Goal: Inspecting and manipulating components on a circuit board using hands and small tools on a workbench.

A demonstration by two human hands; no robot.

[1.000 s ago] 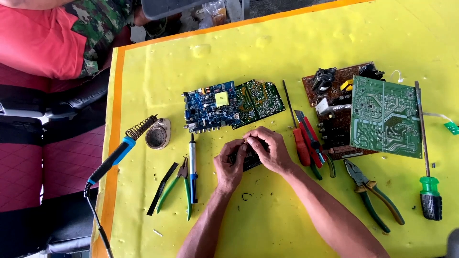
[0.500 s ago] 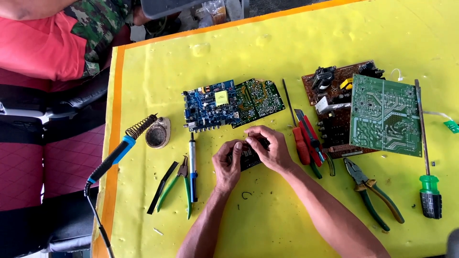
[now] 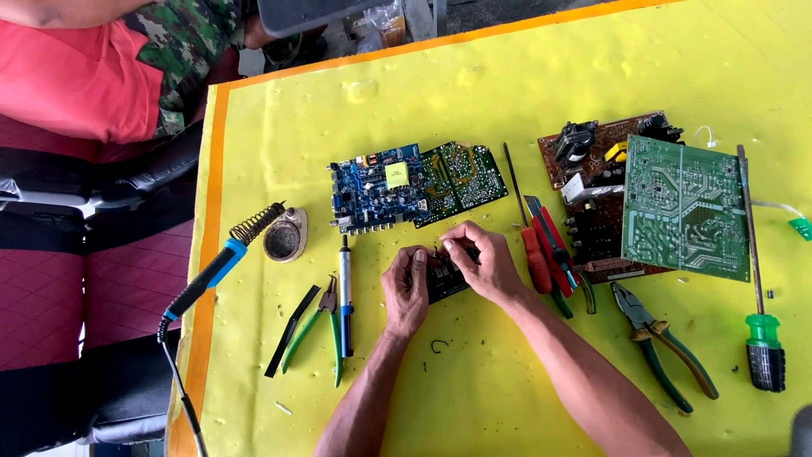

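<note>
Both hands meet near the middle of the yellow surface [image 3: 507, 85], working at a small dark circuit board [image 3: 444, 281] that lies between them. The left hand [image 3: 407, 288] curls its grip closed around the board's left edge, while the right hand [image 3: 484, 264] arches over the top right corner with thumb and forefinger pinched on something at the board's upper edge (too small to make out from here). Just above the hands lies a blue circuit board [image 3: 378, 189] joined to a dark green one [image 3: 461, 177]. To the left of the hands lie a slim blue-and-white desoldering pump [image 3: 345, 292], green-handled cutters [image 3: 326, 326] and a black strip [image 3: 292, 330], and further left a soldering iron with a blue handle [image 3: 211, 275] rests by its coiled stand [image 3: 272, 228]. To the right of the right hand are red-handled pliers [image 3: 541, 258] and a utility knife [image 3: 550, 233], then a brown board [image 3: 592, 195] partly covered by a large green circuit board [image 3: 685, 207]. Green-handled combination pliers [image 3: 664, 343] and a screwdriver with a green and black handle [image 3: 757, 279] lie well off to the right. A person in a red shirt [image 3: 76, 76] sits beside the surface's far left corner.
</note>
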